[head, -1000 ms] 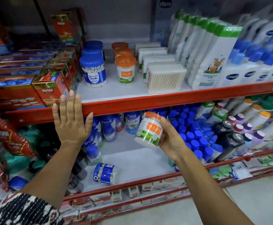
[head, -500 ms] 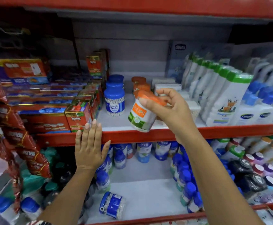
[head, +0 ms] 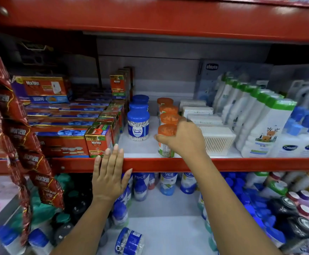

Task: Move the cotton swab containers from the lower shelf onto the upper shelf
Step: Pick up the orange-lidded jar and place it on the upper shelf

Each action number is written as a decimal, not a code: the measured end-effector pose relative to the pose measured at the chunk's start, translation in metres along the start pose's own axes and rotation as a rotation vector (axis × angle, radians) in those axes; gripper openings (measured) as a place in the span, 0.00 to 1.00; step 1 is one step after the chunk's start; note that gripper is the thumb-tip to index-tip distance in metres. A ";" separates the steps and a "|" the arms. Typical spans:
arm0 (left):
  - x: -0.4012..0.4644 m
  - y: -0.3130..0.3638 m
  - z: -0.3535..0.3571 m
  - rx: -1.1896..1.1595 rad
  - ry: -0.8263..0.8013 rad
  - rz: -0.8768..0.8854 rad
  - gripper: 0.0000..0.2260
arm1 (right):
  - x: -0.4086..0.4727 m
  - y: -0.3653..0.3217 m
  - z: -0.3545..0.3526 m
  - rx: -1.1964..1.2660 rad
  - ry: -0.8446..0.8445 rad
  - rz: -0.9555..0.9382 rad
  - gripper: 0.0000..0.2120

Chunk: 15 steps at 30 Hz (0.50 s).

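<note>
My right hand (head: pixel 184 139) is wrapped around an orange-lidded cotton swab jar (head: pixel 165 137), which stands upright on the upper shelf (head: pixel 146 147) at the front of a row of like orange-lidded jars (head: pixel 168 114). A row of blue-lidded swab jars (head: pixel 138 126) stands just left of it. Flat against the shelf's red front edge rests my left hand (head: pixel 109 174), fingers spread, holding nothing. Down on the lower shelf (head: pixel 168 230) a blue-lidded swab jar (head: pixel 129 241) lies on its side near the front.
Red boxes (head: pixel 98 140) crowd the upper shelf on the left; white swab boxes (head: pixel 217 139) and white bottles (head: pixel 267 129) fill the right. Red sachet strips (head: pixel 32 159) hang at the far left. Blue-capped bottles (head: pixel 245 197) and small jars line the lower shelf.
My right hand carried the orange-lidded jar from tilted in the air over the shelf edge down onto the upper shelf, upright. My left hand has stayed on the red edge.
</note>
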State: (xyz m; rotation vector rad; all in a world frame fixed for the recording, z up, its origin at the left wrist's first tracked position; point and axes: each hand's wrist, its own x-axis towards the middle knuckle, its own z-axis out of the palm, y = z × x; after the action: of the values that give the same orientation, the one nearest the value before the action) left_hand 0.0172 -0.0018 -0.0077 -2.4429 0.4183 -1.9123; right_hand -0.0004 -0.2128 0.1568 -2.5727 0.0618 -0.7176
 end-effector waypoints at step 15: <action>0.000 0.000 0.001 -0.004 -0.004 -0.012 0.26 | -0.068 0.010 -0.008 -0.088 0.378 -0.291 0.26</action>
State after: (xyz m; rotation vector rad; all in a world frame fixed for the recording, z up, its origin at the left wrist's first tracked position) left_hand 0.0180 -0.0020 -0.0082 -2.4568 0.4079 -1.9127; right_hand -0.0625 -0.2144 0.1258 -2.5195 -0.1669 -1.3306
